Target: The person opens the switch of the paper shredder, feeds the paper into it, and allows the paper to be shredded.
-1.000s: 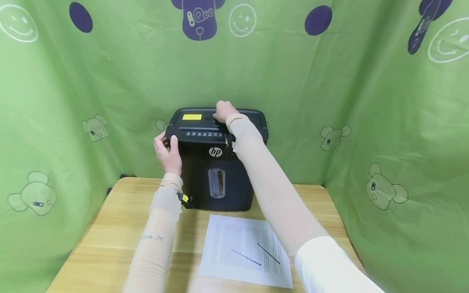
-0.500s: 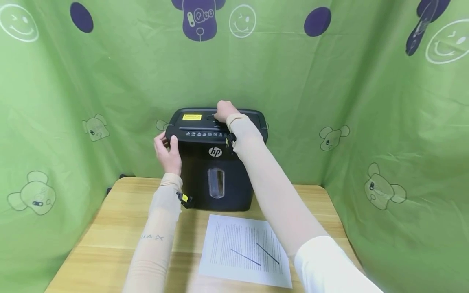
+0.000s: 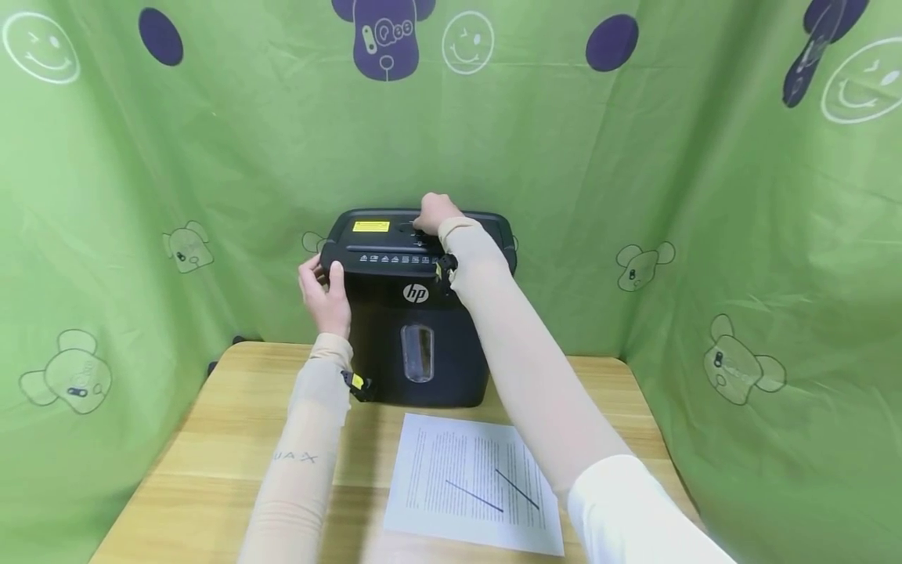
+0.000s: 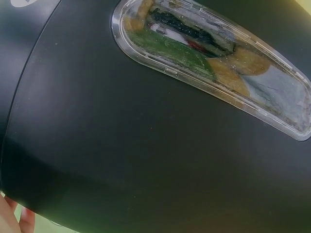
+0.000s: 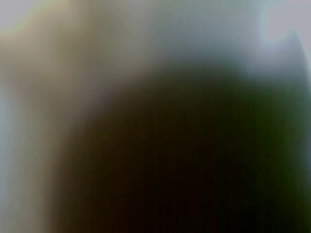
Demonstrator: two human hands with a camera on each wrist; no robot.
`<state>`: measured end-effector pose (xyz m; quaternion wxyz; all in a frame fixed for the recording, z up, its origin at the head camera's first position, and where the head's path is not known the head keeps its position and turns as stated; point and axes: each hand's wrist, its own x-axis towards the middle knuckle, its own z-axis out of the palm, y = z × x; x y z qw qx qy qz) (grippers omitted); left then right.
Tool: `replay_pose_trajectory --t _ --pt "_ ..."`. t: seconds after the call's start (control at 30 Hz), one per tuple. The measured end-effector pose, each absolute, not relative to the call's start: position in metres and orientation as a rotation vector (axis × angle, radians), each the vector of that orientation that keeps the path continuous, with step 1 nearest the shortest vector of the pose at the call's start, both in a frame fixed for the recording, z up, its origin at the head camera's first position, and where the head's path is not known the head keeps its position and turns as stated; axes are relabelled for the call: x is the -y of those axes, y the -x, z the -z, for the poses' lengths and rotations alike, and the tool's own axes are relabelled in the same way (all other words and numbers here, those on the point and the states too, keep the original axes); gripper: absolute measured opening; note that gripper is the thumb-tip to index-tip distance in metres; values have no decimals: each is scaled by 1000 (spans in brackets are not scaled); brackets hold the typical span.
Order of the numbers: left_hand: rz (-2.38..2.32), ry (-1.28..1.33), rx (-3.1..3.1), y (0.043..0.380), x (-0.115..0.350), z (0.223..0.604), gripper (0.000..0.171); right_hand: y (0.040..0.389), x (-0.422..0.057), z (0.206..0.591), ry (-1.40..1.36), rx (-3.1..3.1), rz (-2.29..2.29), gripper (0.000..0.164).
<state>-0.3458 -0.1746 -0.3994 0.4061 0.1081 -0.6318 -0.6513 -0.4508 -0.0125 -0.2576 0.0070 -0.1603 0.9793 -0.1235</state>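
Note:
A black HP paper shredder point(image 3: 380, 337) with a clear window in its front stands at the back of the table. My left hand point(image 3: 326, 296) grips the left edge of its top, thumb in front and fingers behind. In the left wrist view the shredder's window point(image 4: 223, 68) is close up, and fingertips point(image 4: 26, 221) show at the lower left corner. My right hand point(image 3: 437, 215) is curled down on the top, right of the yellow label point(image 3: 370, 226); its fingertips are mostly hidden behind the hand. The right wrist view is a dark blur.
A printed sheet of paper point(image 3: 472, 482) with two dark diagonal strokes lies on the wooden table point(image 3: 232, 439) in front of the shredder, partly under my right forearm. Green patterned curtains point(image 3: 564, 157) hang behind and at both sides.

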Motion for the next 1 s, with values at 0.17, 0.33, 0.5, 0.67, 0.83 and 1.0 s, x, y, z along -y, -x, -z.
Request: replay_pose_trajectory --t 0.17,0.33,0.5,0.67,0.83,1.0 --pt "1643 -272 1604 346 172 400 39 442 7 253 510 -3063 410 23" --pt "1649 -267 1591 347 172 400 39 439 3 248 523 -3087 444 22" --pt "1657 -260 1573 346 173 398 39 439 1 241 553 -3095 453 37" --pt "1651 -258 1584 344 174 396 40 432 -3 232 589 -3087 514 47" --pt "1665 -268 1591 342 174 395 40 423 -14 230 674 -3096 592 45" --pt "1693 -278 1593 342 174 394 42 405 -32 232 732 -3110 661 29"
